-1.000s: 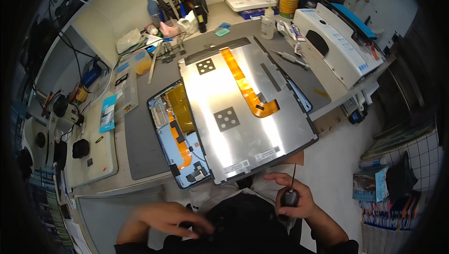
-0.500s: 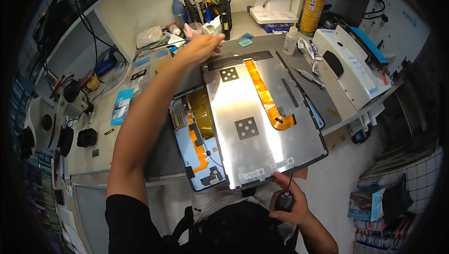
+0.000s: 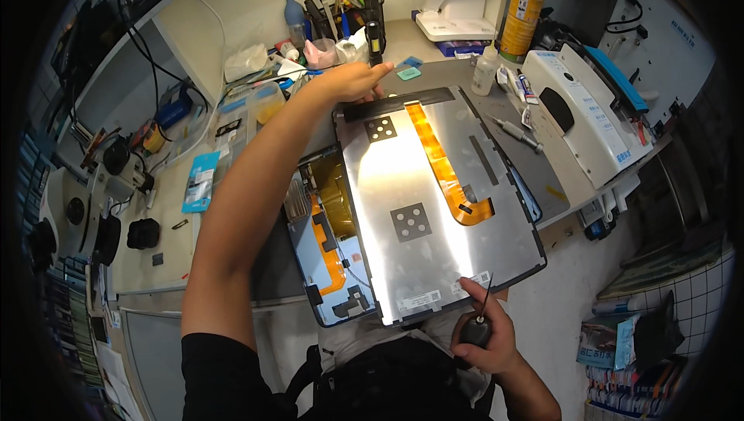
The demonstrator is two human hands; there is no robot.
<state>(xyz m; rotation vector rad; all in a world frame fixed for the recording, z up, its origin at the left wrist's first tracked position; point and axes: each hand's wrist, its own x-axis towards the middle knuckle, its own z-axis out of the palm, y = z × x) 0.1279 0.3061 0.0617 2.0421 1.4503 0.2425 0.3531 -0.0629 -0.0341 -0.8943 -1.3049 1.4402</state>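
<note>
A silver display panel (image 3: 434, 212) with an orange flex cable (image 3: 442, 165) lies back-up over an opened blue device chassis (image 3: 325, 258) on the workbench. My left hand (image 3: 353, 80) is stretched far across the bench, resting at the panel's far top-left corner near a black strip, fingers extended toward a small blue pick (image 3: 408, 73). My right hand (image 3: 480, 332) sits at the panel's near edge, shut on a small black-handled screwdriver (image 3: 477, 328), thumb on the panel's lower corner.
A cup of tools (image 3: 364, 14), a yellow spray can (image 3: 521, 14), a white bottle (image 3: 485, 70) and a white machine (image 3: 589, 119) stand at the back and right. A microscope (image 3: 85, 204) and a blue packet (image 3: 200, 181) are left. A loose screwdriver (image 3: 515, 132) lies beside the panel.
My left arm rose from near my lap and reached across the bench to the panel's far corner, now extending further right. My right hand stayed at the near edge with the screwdriver.
</note>
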